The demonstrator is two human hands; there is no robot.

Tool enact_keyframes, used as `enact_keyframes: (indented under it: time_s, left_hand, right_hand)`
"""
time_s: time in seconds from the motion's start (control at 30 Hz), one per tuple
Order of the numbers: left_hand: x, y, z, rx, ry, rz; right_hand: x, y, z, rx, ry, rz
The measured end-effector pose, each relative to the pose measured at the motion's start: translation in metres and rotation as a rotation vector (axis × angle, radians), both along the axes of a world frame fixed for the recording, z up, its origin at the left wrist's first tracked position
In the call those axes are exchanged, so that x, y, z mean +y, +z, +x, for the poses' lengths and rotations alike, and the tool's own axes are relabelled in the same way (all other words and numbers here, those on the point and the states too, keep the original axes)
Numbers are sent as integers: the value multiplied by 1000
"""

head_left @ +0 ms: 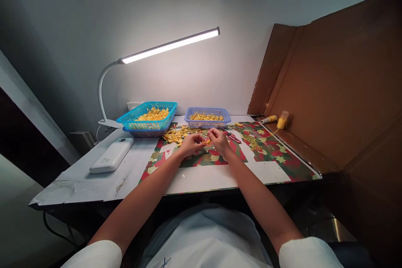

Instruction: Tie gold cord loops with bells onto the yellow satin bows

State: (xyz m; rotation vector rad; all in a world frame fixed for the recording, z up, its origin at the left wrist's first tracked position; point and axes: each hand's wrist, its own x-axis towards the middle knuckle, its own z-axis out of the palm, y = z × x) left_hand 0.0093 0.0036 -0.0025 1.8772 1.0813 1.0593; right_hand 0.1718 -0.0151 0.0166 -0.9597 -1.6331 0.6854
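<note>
Over the middle of the table, my left hand and my right hand are close together, fingers pinched. Between their fingertips is a small yellow ribbon piece; its exact shape is too small to make out. A small shiny metal bell-like bead lies just below the fingers. To the left of my left hand is a loose pile of yellow ribbon pieces. Red-handled pliers or scissors rest right of my right hand, and thin gold strands lie farther right.
A blue basket of yellow ribbon pieces stands back left, stacked on another. Behind my hands stands a purple basket of gold pieces. A white power bank, lit lamp, yellow thread spool and cardboard wall surround the work area.
</note>
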Motion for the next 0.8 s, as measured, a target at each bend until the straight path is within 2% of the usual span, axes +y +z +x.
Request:
enact_keyframes:
  time_s: [0.1, 0.23, 0.37, 0.6, 0.8]
  left_hand:
    - [0, 4, -1, -177, -13, -65]
    - [-2, 9, -1, -290, 1, -118]
    - [-2, 10, -1, -310, 2, -93]
    - [-2, 9, 0, -306, -14, 2]
    - [-3, 9, 0, -304, -38, 12]
  right_hand:
    - [0, 0, 2, -115, -43, 34]
    - [2, -1, 3, -163, -73, 69]
    - [5, -3, 3, -82, -29, 63]
    - [10, -7, 2, 63, 85, -191]
    - [10, -6, 2, 90, 100, -147]
